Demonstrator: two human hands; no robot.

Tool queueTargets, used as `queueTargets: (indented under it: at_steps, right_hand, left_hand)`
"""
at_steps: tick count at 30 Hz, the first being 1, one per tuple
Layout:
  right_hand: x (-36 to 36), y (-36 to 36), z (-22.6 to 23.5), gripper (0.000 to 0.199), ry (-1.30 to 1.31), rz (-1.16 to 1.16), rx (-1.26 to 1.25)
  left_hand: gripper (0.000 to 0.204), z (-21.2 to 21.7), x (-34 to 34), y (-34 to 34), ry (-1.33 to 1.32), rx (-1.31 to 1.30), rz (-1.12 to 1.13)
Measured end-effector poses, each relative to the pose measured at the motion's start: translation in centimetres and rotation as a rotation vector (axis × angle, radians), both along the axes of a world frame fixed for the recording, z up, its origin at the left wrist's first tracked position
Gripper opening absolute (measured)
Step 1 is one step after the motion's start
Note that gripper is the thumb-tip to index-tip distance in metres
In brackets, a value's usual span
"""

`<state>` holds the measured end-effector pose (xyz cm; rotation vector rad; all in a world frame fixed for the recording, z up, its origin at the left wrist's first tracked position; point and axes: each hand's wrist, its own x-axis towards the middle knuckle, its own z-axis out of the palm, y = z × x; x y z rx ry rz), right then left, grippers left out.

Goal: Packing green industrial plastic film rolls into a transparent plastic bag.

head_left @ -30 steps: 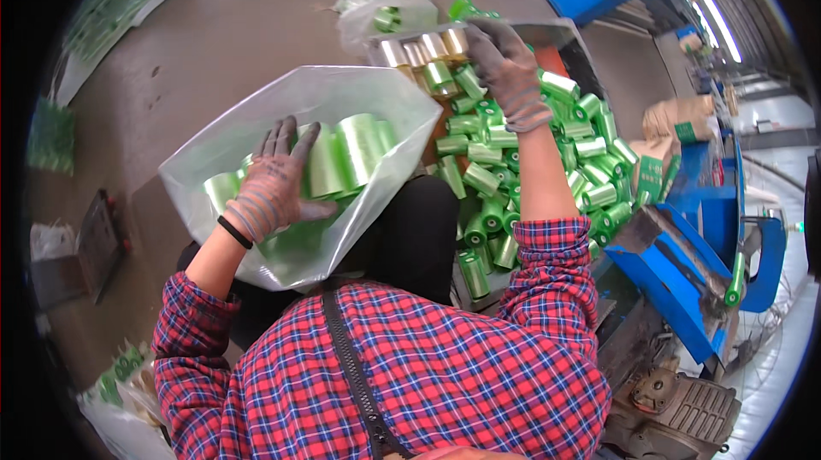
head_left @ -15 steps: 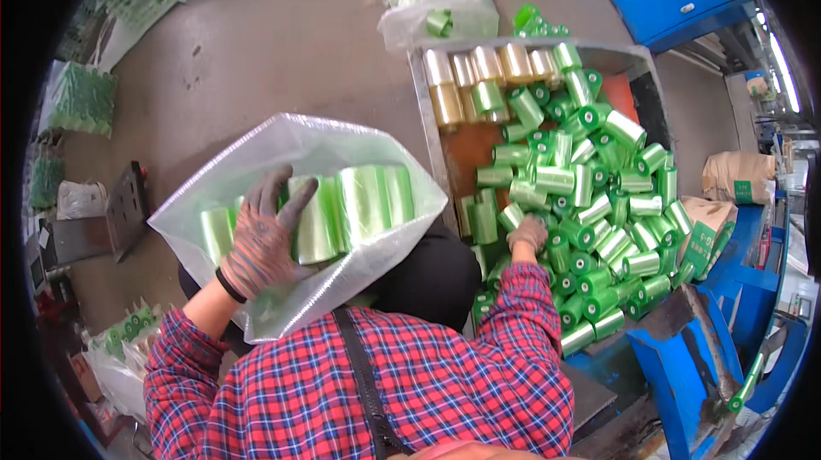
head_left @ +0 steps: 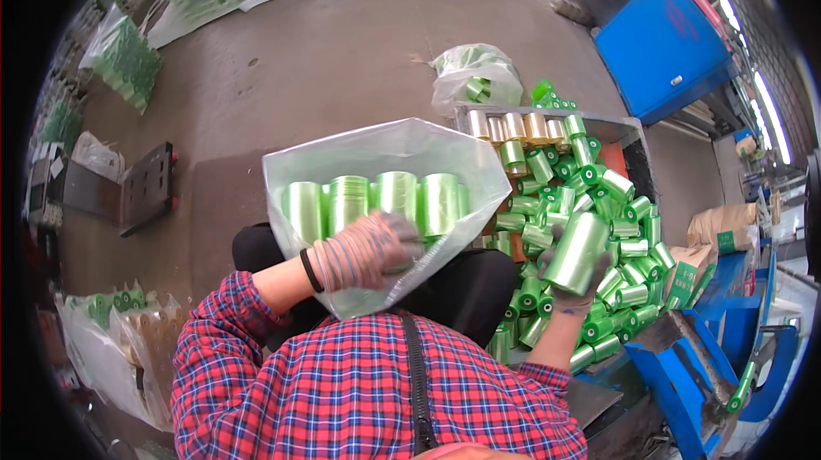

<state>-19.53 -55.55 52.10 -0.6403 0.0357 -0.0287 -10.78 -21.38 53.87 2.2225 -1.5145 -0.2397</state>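
A clear plastic bag (head_left: pixel 479 173) lies open-mouthed across my dark-trousered lap, with a row of green film rolls (head_left: pixel 396 203) standing inside. My gloved left hand (head_left: pixel 368 250) reaches over its near side, in front of the rolls. Those fingers are smeared by motion, so their grip is unclear. To the right, my gloved right hand (head_left: pixel 581 289) grips a single green film roll (head_left: pixel 577 253), tilted and lifted above the heap. Beneath it, a metal-rimmed bin (head_left: pixel 637 139) holds many loose green rolls (head_left: pixel 633 246) and a few clear golden rolls (head_left: pixel 513 128) at its far end.
Past the bin sit another filled plastic bag (head_left: pixel 475 75) and a blue cabinet (head_left: pixel 663 45). Brown paper sacks (head_left: pixel 723 227) and blue metal parts (head_left: pixel 684 366) are at the right. A dark upright plate (head_left: pixel 147 188) and bagged rolls (head_left: pixel 128 332) stand at left.
My right hand has come up from the heap with a green roll. My left hand has shifted right across the bag's rolls. The view has turned, showing more floor ahead.
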Motion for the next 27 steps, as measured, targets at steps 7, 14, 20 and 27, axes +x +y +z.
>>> queueTargets:
  at_steps: [7,14,20,27]
  right_hand:
    - [8.8,16.1,6.3,0.039,-0.629,0.41,-1.421]
    - [13.7,27.3,5.9,0.068,-0.267,0.773,-2.012]
    - [18.2,5.2,2.4,0.028,-0.396,-0.389,-2.199]
    - [7.9,-11.3,-24.4,0.069,0.854,0.819,-1.852]
  left_hand:
    - [0.062,7.5,-6.1,5.2,0.168,0.534,0.15]
    - [0.027,8.5,-5.3,7.0,-0.152,0.11,0.679]
    - [0.018,4.1,-2.1,6.9,-0.213,0.077,0.785]
    - [0.008,3.1,-1.1,6.5,-0.238,0.071,0.786]
